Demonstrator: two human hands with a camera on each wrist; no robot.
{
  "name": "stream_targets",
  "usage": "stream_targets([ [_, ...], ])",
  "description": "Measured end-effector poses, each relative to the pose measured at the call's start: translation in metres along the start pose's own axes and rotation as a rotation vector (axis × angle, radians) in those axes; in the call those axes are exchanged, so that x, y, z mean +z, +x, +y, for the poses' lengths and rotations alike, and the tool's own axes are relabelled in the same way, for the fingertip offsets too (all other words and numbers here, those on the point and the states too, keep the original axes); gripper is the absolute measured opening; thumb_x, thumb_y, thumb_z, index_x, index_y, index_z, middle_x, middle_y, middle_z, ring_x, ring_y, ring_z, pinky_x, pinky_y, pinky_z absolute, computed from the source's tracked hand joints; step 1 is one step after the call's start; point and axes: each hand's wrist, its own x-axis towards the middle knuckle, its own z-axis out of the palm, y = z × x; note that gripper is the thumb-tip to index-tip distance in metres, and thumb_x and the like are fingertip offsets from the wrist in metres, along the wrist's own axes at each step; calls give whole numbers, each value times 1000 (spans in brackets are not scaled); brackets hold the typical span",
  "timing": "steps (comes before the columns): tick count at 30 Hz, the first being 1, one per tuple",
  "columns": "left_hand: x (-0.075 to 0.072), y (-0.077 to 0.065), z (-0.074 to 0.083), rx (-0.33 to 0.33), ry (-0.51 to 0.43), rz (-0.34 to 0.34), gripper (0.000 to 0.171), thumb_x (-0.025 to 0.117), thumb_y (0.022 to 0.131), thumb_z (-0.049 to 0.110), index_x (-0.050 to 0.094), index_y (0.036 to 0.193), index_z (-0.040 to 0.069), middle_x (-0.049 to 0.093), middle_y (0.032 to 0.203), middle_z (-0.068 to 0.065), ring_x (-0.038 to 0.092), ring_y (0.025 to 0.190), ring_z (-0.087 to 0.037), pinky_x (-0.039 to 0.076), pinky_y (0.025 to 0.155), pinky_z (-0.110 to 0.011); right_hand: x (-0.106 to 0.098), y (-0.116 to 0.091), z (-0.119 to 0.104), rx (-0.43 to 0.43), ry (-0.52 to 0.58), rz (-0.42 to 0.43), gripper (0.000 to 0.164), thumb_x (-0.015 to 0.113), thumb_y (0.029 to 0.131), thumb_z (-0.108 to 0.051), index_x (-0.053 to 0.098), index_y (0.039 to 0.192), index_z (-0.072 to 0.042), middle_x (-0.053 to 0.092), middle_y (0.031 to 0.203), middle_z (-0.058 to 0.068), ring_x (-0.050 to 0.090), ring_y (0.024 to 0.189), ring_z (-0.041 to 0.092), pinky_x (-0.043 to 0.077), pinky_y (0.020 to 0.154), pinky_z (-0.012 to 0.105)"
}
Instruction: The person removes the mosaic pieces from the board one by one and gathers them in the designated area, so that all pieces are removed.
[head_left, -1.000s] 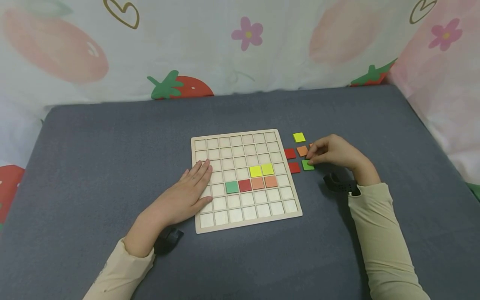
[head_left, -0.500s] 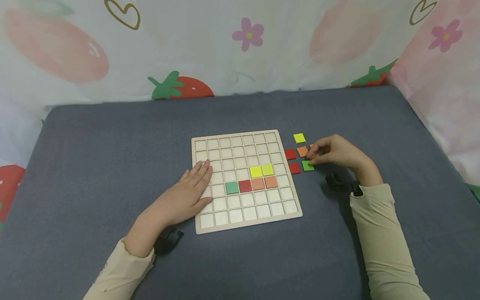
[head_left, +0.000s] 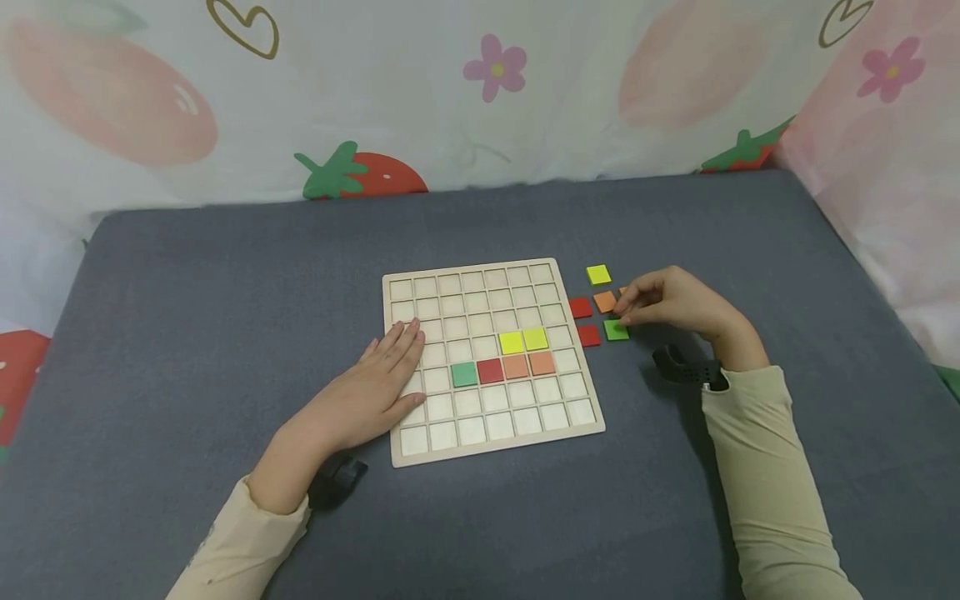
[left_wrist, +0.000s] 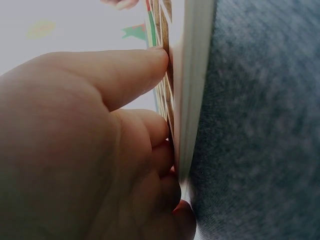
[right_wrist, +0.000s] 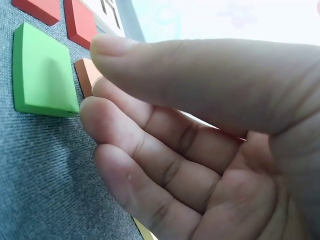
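Observation:
In the head view my left hand point(head_left: 371, 392) rests flat on the left side of a wooden grid board point(head_left: 471, 429), fingers straight. Seen in the left wrist view, thumb point(left_wrist: 130, 72) and fingertips meet the board's edge point(left_wrist: 192, 75). To the right of the board, my right hand point(head_left: 678, 304) hovers with fingers loosely bent over a light green square tile point(head_left: 617, 332). The right wrist view has the green tile point(right_wrist: 45, 72) lying flat on the cloth, just beyond the thumb point(right_wrist: 115, 47) and fingertips, which hold nothing.
Beside the board lie two red tiles point(head_left: 580, 307), a yellow tile point(head_left: 597, 275) and an orange tile point(head_left: 604, 302); another orange piece is mostly hidden behind the right hand. The grid holds a teal tile point(head_left: 464, 374), a red tile point(head_left: 490, 371), and pairs of yellow and salmon tiles.
My right hand has shifted very slightly right and away from me, staying by the green tile. The left hand, the board and the tiles have stayed put.

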Motion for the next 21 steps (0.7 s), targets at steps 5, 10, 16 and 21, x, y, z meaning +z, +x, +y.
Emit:
stream_targets([
  [5,1,0,-1,-5,4,-4,70,48,99,31,13,149,-4,3,157,-16,1,143,-30,12,114,-48,0,1,-1,-7,15,-7,15,68,83,3,67,97,8,67,96,18,65,77,11,53,70,27],
  [10,0,1,-1,-3,2,-2,70,48,99,31,14,149,-4,3,157,-17,1,143,-30,12,114,-48,1,1,-5,-10,32,-3,17,69,83,0,67,98,8,68,94,15,65,78,11,53,71,27],
  [16,-1,0,-1,-2,-1,1,70,47,99,30,13,148,-5,4,156,-18,1,143,-31,12,113,-49,5,1,-12,-11,59,-2,19,71,83,-2,67,98,8,69,98,16,65,81,11,53,72,27],
  [21,0,0,-1,12,-3,12,70,49,98,29,14,148,-6,5,156,-19,2,143,-32,12,113,-49,9,2,-15,-17,86,-1,21,70,83,-3,67,101,8,68,101,18,65,83,10,53,73,27],
])
